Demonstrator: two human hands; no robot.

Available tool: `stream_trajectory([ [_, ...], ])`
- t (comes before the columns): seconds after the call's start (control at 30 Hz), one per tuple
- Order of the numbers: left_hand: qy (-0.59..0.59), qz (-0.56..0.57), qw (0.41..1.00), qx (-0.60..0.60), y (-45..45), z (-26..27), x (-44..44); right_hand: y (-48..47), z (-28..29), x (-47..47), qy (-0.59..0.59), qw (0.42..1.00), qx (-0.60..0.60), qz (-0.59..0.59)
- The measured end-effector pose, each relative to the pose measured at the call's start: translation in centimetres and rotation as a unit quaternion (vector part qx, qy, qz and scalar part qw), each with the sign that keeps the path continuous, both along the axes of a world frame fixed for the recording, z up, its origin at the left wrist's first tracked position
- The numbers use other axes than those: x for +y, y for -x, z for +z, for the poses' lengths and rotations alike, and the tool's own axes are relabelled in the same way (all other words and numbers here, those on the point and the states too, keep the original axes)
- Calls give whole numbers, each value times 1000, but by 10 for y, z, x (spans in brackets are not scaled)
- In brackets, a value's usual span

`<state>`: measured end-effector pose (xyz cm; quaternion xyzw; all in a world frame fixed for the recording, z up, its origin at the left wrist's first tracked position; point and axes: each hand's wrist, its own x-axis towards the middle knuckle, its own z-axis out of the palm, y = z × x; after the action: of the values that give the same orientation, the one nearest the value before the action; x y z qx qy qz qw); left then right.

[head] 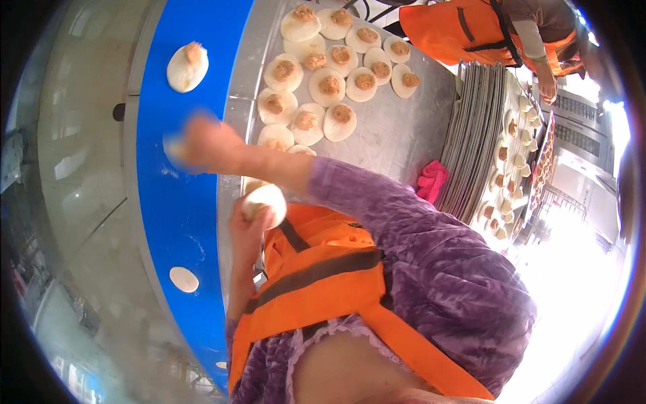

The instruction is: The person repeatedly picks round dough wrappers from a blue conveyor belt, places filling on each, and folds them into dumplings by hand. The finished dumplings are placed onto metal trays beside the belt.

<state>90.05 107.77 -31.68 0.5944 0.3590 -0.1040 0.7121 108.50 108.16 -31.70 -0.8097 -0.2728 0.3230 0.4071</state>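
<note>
My right hand, blurred by motion, is over the blue conveyor belt, at a pale, blurred dough round; whether it grips anything is unclear. Below it, beside the belt's edge, my left hand holds a pale dough round in front of my orange apron. Farther up the belt lies a dough round with filling on its upper part. A bare dough round rests lower on the belt. Several flat dough rounds topped with orange-brown filling are spread over the metal table.
A pink cloth lies at the table's right edge, beside a tall stack of thin trays. More trays behind it hold small shaped dough pieces. A co-worker in an orange apron stands at the upper right.
</note>
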Motion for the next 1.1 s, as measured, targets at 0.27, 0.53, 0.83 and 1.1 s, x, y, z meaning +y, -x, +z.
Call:
stream_trajectory([
  [0.27,106,-61,986,-117,-110,-39,-151,-99,-9,-325,-125,945,191,-232],
  [0.53,-230,-32,957,-176,-202,-90,-244,-112,-71,-400,97,974,-87,-188],
  [0.83,-374,130,899,-187,-111,-55,-80,-141,-10,-281,68,964,-196,-169],
  [1.1,-536,162,825,70,29,-88,100,-109,-51,23,80,955,-284,-7],
])
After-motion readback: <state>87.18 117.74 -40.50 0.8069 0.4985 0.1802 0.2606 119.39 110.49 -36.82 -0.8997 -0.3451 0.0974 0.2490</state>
